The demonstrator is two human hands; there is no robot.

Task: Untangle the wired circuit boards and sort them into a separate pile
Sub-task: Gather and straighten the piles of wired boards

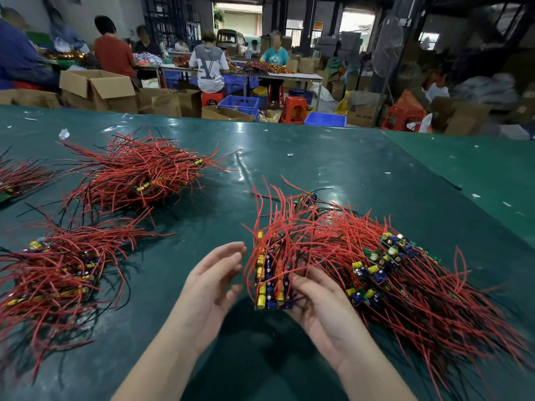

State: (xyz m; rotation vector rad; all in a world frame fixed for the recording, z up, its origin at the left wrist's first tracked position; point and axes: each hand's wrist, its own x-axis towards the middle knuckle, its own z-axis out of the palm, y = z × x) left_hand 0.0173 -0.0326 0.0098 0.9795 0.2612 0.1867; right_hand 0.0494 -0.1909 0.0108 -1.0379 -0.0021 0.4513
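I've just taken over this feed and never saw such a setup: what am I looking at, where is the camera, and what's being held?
No machine here: a person's two bare hands, filmed by one camera worn on the head, looking forward and down. The right hand holds a stack of circuit boards with red wires. The left hand is open beside it, holding nothing. On the green table lie tangled piles: one at right, two at left. Other workers sit behind.
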